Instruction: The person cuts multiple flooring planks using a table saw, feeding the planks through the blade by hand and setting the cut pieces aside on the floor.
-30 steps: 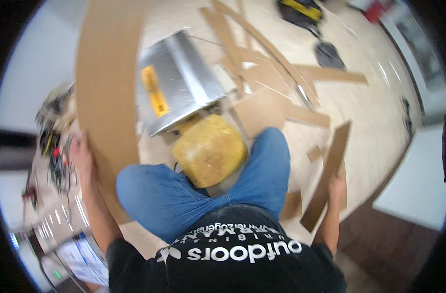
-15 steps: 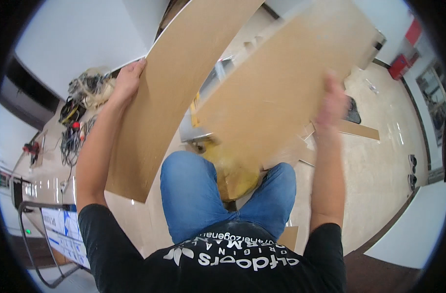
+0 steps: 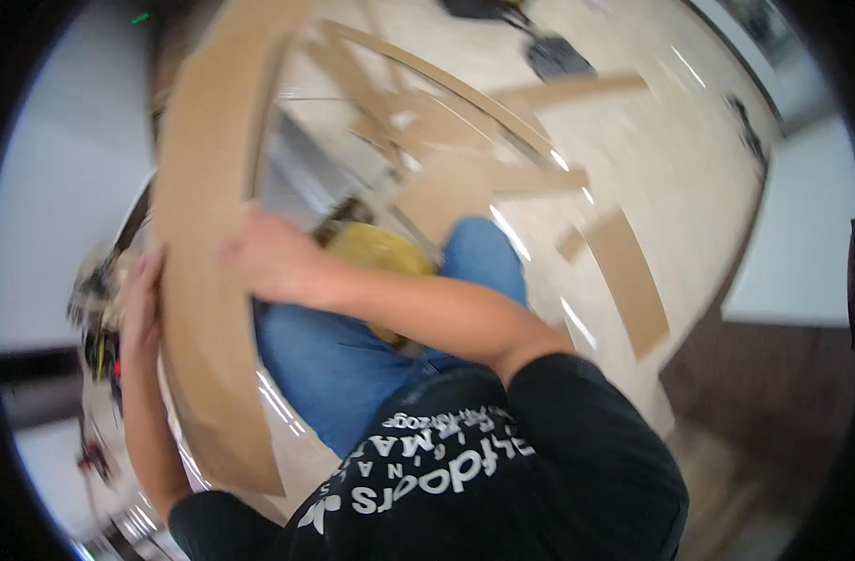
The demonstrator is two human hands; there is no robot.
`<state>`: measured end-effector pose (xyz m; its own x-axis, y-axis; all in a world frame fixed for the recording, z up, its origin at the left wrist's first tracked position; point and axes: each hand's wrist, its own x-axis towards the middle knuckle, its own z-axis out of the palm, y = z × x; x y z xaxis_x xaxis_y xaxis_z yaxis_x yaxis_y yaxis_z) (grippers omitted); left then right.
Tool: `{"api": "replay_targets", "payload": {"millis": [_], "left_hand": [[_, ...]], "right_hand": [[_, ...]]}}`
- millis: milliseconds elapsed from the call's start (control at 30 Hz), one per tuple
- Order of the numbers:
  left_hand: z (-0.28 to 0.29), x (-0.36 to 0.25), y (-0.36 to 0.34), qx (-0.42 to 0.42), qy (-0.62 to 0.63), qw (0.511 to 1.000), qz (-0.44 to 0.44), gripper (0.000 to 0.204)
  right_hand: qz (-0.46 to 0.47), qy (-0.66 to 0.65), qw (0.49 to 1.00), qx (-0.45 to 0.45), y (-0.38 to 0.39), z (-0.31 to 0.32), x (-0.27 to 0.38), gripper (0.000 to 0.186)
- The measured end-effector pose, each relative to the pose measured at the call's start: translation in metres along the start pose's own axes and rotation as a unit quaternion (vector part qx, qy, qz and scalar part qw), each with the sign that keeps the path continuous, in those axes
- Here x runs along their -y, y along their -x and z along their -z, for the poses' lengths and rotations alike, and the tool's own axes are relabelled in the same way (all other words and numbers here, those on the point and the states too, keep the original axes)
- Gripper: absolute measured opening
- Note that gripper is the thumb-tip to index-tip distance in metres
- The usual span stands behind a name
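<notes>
A long tan wooden panel [image 3: 203, 178] stands in front of me on the left, running from far off down beside my left leg. My left hand [image 3: 142, 292] is closed on its left edge; the fingers are partly hidden. My right arm reaches across my lap, and my right hand [image 3: 273, 257] is closed at the panel's right edge, smeared by motion. Between my knees is a yellow object [image 3: 376, 251], its kind unclear. A grey metallic surface [image 3: 301, 173] lies just beyond the right hand.
Tan panel offcuts [image 3: 629, 280] and narrow strips [image 3: 577, 91] lie on the glossy floor to the right. A dark grey flat object [image 3: 558, 58] is farther off. Tangled cords and tools [image 3: 95, 318] lie at left. A white panel [image 3: 797, 234] stands at the far right.
My right hand has let go of a second wide panel and come left onto the panel my left hand holds. My view has turned, and the held panel now stands farther left.
</notes>
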<state>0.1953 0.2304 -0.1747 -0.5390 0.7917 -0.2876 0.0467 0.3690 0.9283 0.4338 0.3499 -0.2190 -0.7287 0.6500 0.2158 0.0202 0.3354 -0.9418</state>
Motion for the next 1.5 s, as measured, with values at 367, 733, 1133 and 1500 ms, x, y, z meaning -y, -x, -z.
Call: {"api": "replay_targets", "payload": {"millis": [367,733,1133,1500], "left_hand": [[0.042,0.125,0.002,-0.042,0.018,0.994,0.102,0.041],[0.034,0.105,-0.008,-0.023,0.011,1.000,0.006,0.046],[0.042,0.117,-0.009,-0.042,-0.085,0.995,-0.014,0.038],[0.014,0.086,0.024,-0.096,-0.049,0.994,-0.019,0.028]], "right_hand": [[-0.442,0.167,0.810,-0.348,0.316,0.223,-0.283,0.055],[-0.795,0.131,0.454,-0.380,0.515,0.121,-0.322,0.110],[-0.698,0.191,0.583,-0.369,0.470,0.159,-0.347,0.104],[-0.531,-0.057,0.755,-0.380,0.421,0.174,-0.373,0.039]]}}
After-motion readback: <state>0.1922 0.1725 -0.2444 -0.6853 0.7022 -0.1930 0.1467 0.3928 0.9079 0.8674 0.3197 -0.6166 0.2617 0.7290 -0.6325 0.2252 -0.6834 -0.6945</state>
